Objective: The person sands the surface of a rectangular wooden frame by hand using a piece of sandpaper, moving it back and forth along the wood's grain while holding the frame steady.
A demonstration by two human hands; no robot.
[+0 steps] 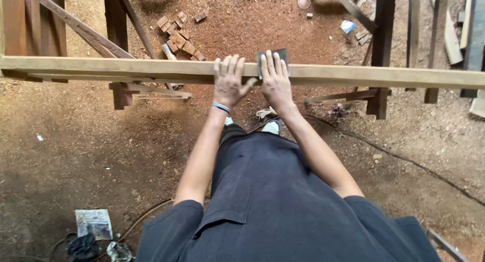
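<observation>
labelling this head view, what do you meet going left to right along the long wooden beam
bare stretch of the long wooden beam → left hand flat on the beam → right hand → grey sanding sheet under the right hand's fingers → dark wooden post behind the beam

sawdust-strewn ground [76,156]; cluster of small reddish wood blocks [179,35] near its far edge; pale round dish [303,1] at the far edge; blue-white scrap [347,25] beside it; crumpled paper [93,222] and dark rag [82,246] toward the near left corner; black cable [404,158] running rightward.
</observation>
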